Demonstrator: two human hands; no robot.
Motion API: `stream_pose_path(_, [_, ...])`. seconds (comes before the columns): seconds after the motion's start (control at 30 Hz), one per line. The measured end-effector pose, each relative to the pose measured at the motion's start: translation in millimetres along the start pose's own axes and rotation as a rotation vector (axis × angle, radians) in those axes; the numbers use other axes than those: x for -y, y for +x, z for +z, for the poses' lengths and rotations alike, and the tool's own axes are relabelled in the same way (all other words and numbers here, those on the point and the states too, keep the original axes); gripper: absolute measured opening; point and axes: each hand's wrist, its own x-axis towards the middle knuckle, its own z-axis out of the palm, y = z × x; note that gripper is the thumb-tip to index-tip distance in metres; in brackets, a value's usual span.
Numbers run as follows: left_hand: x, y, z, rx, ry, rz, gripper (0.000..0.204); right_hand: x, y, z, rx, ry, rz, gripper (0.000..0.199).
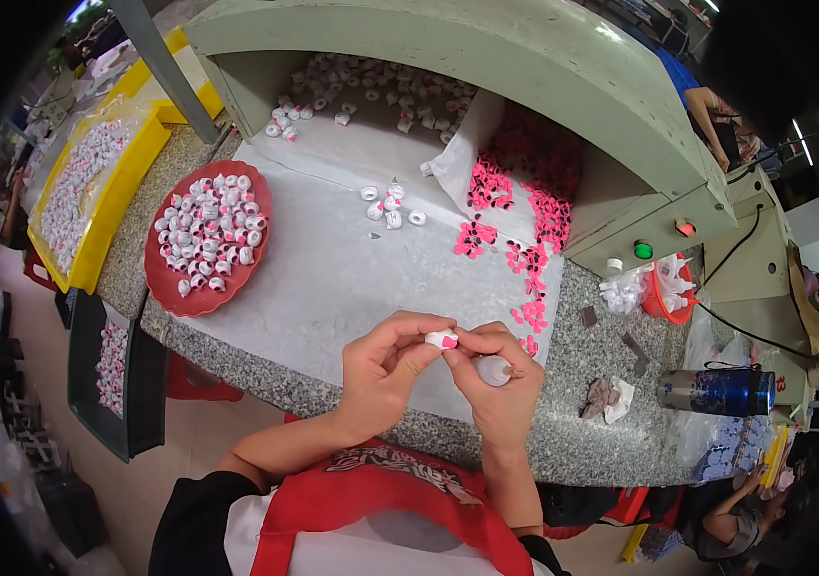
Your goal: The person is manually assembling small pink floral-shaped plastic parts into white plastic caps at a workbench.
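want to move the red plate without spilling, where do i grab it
Grip the red plate by its bare raised rim at the near edge, coming from the person's side of the counter. The small white caps are piled in the middle, so the rim is free, and the near edge overhangs the stone counter slightly.

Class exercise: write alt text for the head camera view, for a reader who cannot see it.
Over a speckled stone counter, the left hand and right hand together pinch a small white cap with a pink insert; the right hand also holds a small white bottle. Behind them lie a red plate of similar caps and scattered pink pieces.
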Motion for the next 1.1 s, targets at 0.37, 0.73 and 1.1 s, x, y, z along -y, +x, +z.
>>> stream_pose_path(0.37, [-9.7, 12.1, -12.1, 0.108, -0.225, -0.379, 0.028, -4.3, 7.7, -16.6, 0.100, 0.045, -0.142, 0.023])
stream_pose_path(0.73, [-9.2, -0.5, -9.1, 0.191, 0.125, -0.073, 0.027, -15.2, 2.1, -16.2, 0.135, 0.350, 0.067, 0.018])
stream_pose_path(1.1, [-11.5, 1.6, -12.6, 0.200, 0.159, -0.054, 0.025, -8.5, 0.4, -7.1, 0.047, 0.390, 0.128, 0.021])
